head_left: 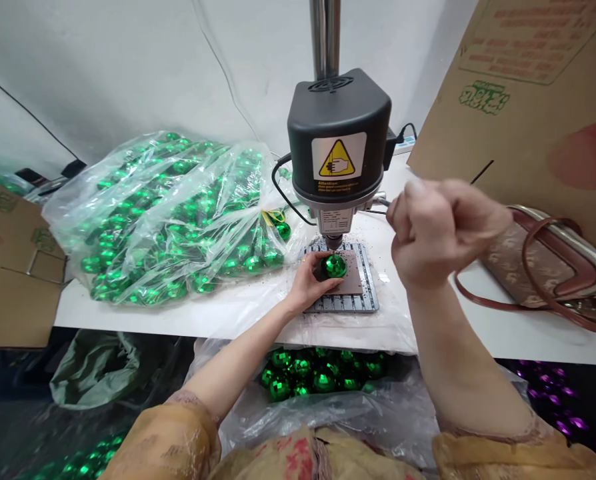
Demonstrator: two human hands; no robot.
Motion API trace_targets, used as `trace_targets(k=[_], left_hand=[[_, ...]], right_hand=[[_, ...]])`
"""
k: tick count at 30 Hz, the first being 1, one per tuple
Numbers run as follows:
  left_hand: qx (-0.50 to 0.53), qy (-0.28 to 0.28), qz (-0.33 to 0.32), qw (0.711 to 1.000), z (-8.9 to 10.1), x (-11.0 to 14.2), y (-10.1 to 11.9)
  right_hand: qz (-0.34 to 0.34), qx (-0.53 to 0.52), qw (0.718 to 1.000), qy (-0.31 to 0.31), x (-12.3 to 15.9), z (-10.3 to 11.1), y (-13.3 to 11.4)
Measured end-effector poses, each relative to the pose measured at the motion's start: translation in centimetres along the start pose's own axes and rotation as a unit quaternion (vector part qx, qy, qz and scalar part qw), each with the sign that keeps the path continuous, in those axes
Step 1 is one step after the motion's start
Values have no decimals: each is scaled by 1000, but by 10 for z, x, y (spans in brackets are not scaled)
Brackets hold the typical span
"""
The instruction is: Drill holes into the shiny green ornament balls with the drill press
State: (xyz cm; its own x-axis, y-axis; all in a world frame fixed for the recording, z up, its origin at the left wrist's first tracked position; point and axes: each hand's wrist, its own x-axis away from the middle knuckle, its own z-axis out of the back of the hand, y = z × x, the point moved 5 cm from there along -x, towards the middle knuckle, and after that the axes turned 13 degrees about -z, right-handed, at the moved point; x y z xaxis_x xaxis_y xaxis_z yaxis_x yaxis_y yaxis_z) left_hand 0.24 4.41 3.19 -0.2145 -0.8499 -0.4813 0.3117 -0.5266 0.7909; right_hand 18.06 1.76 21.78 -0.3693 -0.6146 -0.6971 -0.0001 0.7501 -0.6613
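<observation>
My left hand (pixel 309 283) is closed around a shiny green faceted ball (pixel 335 265), thumb in front and fingers behind it. The ball rests on a brown board (pixel 354 285) over the slotted metal base (pixel 371 303) of a bench drill press (pixel 339 133). Right above the ball is the drill chuck (pixel 334 241), its tip at or very near the ball's top. My right hand (pixel 435 227) is raised in a fist at the right side of the machine, around the end of the feed lever (pixel 382 199), most of which the fist hides.
On the left lies a big clear bag (pixel 178 213) of green balls. More green balls (pixel 323 380) fill a plastic-lined container below the table edge. At right are a handbag (pixel 543 260) and a cardboard box (pixel 523 127); purple balls (pixel 553 393) lie lower right. Dark shavings dot the base.
</observation>
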Motion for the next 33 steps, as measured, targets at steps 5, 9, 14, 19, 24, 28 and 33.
trace_targets(k=[5,9,14,19,24,28,33], left_hand=[[-115,27,-98,988,15,21,38],[-172,-223,-256,925,15,82,84],[-281,-448,-277,802,26,158,95],[-262,-264,-291,881,57,99,79],[-399,-156,-53,902,82,-37,1],[-412,-129,8,902,87,-97,-38],[-374,-53,-16,926,89,-90,-33]], right_hand=[[-57,-82,995,27,-31,-13,-5],[-51,-92,994,26,-32,-15,-4],[-34,-109,993,31,-30,-14,-4],[-33,-105,993,31,-29,-14,-3],[-43,-88,995,28,-25,-13,-6],[-42,-93,994,28,-26,-10,-3],[-40,-95,994,22,-27,-10,1]])
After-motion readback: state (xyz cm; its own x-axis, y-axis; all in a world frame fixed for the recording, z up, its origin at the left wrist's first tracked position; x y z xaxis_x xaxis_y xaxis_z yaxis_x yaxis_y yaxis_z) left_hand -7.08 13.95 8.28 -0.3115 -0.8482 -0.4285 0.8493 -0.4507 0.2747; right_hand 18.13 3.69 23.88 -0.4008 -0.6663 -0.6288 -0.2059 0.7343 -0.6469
